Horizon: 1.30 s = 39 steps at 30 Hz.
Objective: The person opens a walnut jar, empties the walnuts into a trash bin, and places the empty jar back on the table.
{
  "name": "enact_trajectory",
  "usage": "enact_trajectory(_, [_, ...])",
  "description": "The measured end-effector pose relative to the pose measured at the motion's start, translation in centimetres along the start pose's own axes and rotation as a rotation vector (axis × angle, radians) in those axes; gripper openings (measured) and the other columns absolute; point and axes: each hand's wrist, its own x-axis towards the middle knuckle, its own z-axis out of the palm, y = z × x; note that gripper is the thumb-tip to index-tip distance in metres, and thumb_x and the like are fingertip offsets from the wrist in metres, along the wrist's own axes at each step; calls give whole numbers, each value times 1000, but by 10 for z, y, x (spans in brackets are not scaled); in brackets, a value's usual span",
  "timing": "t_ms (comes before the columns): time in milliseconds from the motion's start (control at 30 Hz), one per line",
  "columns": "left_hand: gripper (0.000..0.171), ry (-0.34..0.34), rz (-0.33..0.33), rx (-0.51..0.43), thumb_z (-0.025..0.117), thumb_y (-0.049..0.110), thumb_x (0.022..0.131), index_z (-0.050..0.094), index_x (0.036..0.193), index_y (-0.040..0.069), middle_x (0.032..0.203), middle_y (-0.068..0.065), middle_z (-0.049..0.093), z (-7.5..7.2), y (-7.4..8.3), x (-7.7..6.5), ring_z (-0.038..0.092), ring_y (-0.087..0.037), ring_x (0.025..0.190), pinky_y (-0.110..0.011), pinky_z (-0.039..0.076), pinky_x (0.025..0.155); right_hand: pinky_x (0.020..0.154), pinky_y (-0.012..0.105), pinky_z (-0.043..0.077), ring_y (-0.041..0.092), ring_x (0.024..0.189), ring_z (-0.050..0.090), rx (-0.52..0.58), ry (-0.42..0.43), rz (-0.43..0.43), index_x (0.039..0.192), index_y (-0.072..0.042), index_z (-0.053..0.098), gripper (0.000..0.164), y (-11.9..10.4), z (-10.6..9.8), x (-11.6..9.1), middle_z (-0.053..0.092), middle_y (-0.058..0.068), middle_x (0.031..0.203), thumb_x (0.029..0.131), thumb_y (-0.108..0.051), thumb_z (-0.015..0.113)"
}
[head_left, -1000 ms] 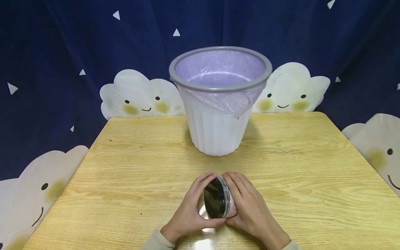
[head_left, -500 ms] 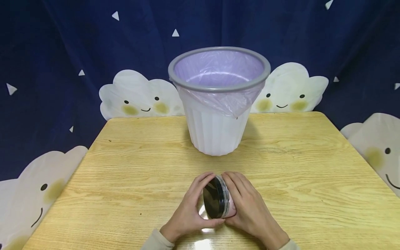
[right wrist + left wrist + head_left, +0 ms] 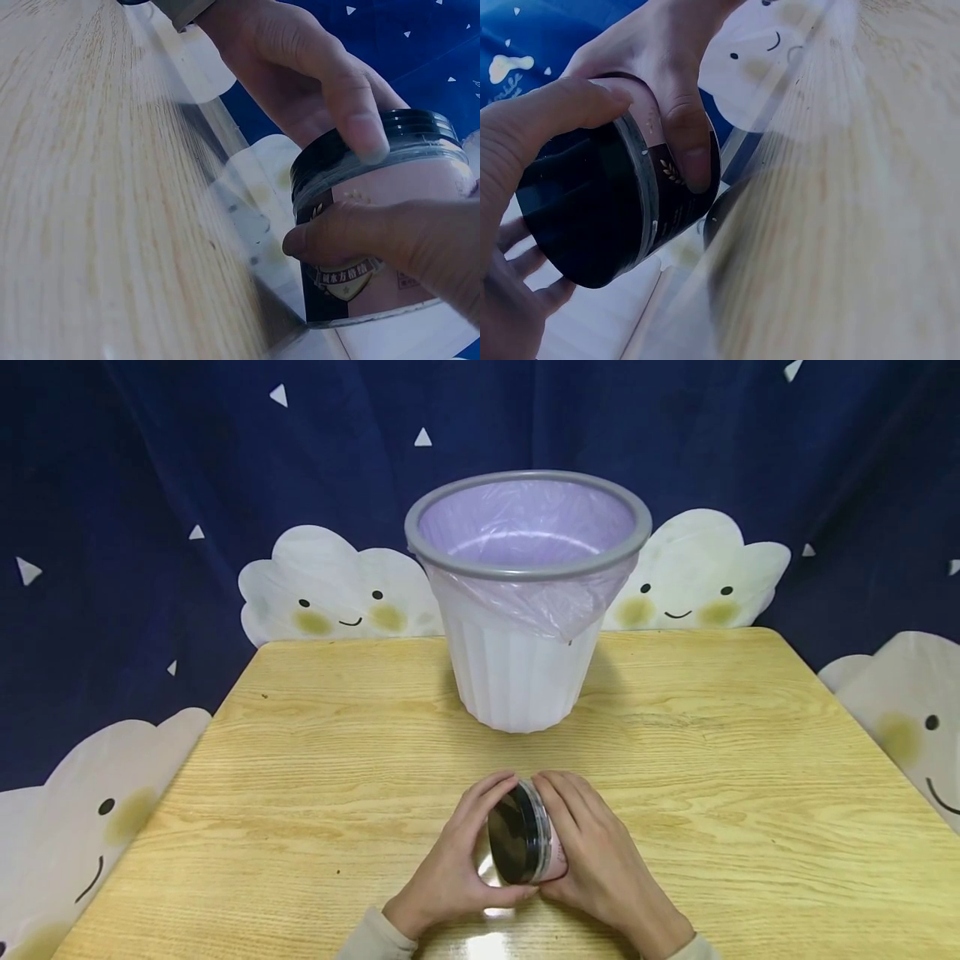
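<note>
A jar (image 3: pixel 557 852) with a black screw lid (image 3: pixel 513 835) and a pink and black label is held tilted on its side between both hands, near the front of the table. My left hand (image 3: pixel 457 860) grips the lid, thumb below and fingers over the top. Around the jar's body curls my right hand (image 3: pixel 600 852). In the right wrist view the label (image 3: pixel 390 225) shows a crest and writing, with the right thumb (image 3: pixel 352 232) pressed across it. The left wrist view shows the lid (image 3: pixel 585 202) close up, its flat top facing the left palm.
A white ribbed bin (image 3: pixel 521 668) with a grey rim and a purplish plastic liner stands at the back middle of the wooden table (image 3: pixel 315 760). Behind it hangs a dark blue curtain (image 3: pixel 480 410) printed with clouds and triangles.
</note>
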Motion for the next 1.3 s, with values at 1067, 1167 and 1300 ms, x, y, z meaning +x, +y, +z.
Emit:
enact_trajectory(1067, [103, -10, -4, 30, 88, 26, 66, 30, 150, 12, 150, -14, 30, 0, 0, -2, 35, -28, 135, -46, 38, 107, 106, 41, 39, 30, 119, 50, -12, 7, 0, 134, 3, 48, 114, 0, 0, 0, 54, 14, 128, 36, -37, 90])
enact_trajectory(1167, [103, -17, 8, 27, 88, 24, 65, 30, 150, 12, 151, -15, 28, 0, -1, -2, 35, -29, 135, -47, 38, 107, 105, 41, 40, 30, 119, 50, -10, 6, 0, 134, 2, 48, 114, 0, 0, 0, 54, 14, 128, 37, -38, 91])
enact_trajectory(1300, [104, -26, 20, 33, 88, 21, 64, 30, 150, 11, 151, -14, 27, 1, -1, -2, 36, -30, 135, -46, 39, 106, 104, 42, 41, 30, 119, 50, -7, -4, 4, 135, 2, 47, 114, 1, 0, 0, 54, 14, 129, 37, -37, 91])
